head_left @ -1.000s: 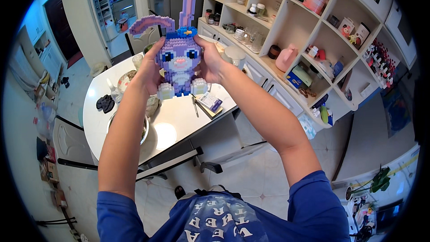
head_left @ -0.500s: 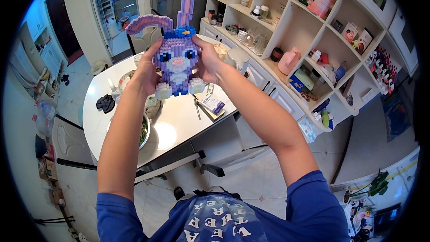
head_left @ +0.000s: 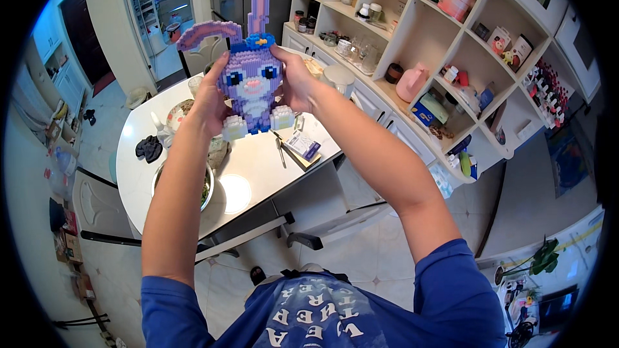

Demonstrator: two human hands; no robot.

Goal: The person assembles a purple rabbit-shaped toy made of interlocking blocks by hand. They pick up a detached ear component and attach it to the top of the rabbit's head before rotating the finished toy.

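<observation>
Tabletop (head_left: 258, 161), white and rounded, is seen below two raised arms, with chairs drawn in at its near edge. At its left edge a dark crumpled cloth (head_left: 149, 147) is laid. Toward the near left edge a metal bowl (head_left: 205, 188) with green contents is set, partly hidden by the left forearm. Beside it, nearer the middle, a round white disc (head_left: 236, 193) is placed flat.

Left hand (head_left: 207, 102) is held up above the table, fingers closed against the left side of a purple brick-built rabbit figure (head_left: 250, 87). The figure is carried upright in the air between both hands, clear of the tabletop, face turned toward the camera; one ear is raised straight, the other is bent over to the left, a small blue hat is fitted on top, and white feet are shown at its base. Right hand (head_left: 295, 80) is pressed to the figure's right side, fingers wrapped around the head and thumb laid on the front.

At the right edge of the table a small printed packet (head_left: 303, 144) and a thin pen-like tool (head_left: 281, 153) are laid. Further right, open white shelving (head_left: 451, 45) is filled with jars, boxes and a pink jug (head_left: 411, 82).
</observation>
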